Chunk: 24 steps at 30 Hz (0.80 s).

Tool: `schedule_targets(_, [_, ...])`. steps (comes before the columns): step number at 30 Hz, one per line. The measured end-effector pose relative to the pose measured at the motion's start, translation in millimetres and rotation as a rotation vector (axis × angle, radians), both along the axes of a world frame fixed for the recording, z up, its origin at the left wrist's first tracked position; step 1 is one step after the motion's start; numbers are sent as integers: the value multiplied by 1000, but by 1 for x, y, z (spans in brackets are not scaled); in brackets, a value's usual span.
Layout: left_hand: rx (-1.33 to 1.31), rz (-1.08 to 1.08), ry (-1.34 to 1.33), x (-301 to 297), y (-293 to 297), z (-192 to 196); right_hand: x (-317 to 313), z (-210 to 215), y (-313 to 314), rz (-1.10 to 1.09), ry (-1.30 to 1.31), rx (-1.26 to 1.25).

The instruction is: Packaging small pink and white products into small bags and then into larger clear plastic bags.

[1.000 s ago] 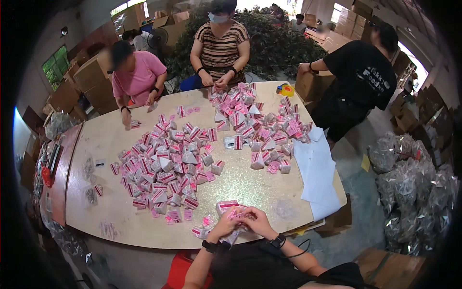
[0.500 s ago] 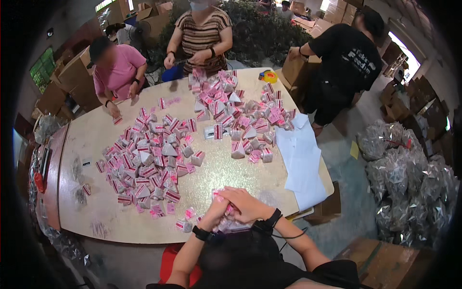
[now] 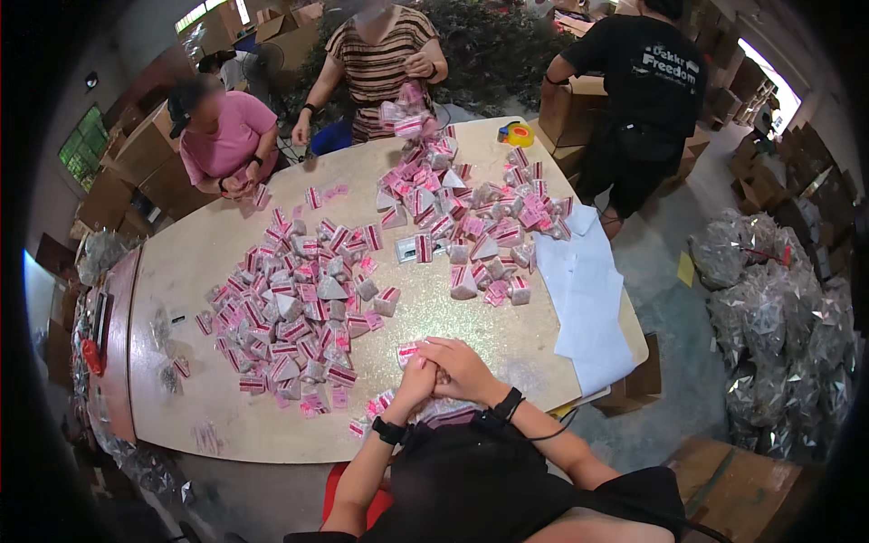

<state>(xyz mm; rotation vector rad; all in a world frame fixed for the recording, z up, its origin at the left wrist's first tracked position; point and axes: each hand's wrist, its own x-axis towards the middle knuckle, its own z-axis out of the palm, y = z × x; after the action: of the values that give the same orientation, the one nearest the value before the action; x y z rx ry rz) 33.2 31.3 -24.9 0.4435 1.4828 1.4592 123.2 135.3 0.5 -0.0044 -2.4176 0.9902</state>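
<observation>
And the right hand [image 3: 460, 369] has closed down over the left hand [image 3: 418, 380], the 2 sets of fingers having been apart at the tips 1 second ago! They're clasped at the near edge of the table [image 3: 507, 335], and I can't tell whether either grasps anything, the palms being hidden. A pink-and-white packet [image 3: 406, 353] pokes out just beyond the fingers, with more small packets [image 3: 376, 404] right beside the left wrist. Further in, left of centre, sprawls a big heap of packets [image 3: 299, 308]; across from it, a smaller heap [image 3: 489, 213], white sheets [image 3: 584, 299] touching its right side. A yellow tape dispenser [image 3: 516, 135] sits near the far edge. Over there, 3 co-workers: pink top [image 3: 231, 136] bent over the table corner, striped top [image 3: 380, 54] with a hand up above dangling packets [image 3: 407, 113], and black shirt [image 3: 638, 72] beside a cardboard box [image 3: 572, 110]. Behind them, dark green foliage [image 3: 493, 68].
</observation>
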Motion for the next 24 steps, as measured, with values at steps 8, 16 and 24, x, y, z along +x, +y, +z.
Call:
schedule_targets(8, [-29,-84,380,-16,-5,11,0,4,32,303,-209,-294])
schedule_targets(16, [-62,197,281,-49,-66,-14,124,-163,65,-522,-565,31])
schedule_targets(24, [-80,344,109,-72,-85,-3,147,-192,49,-747,-516,-80])
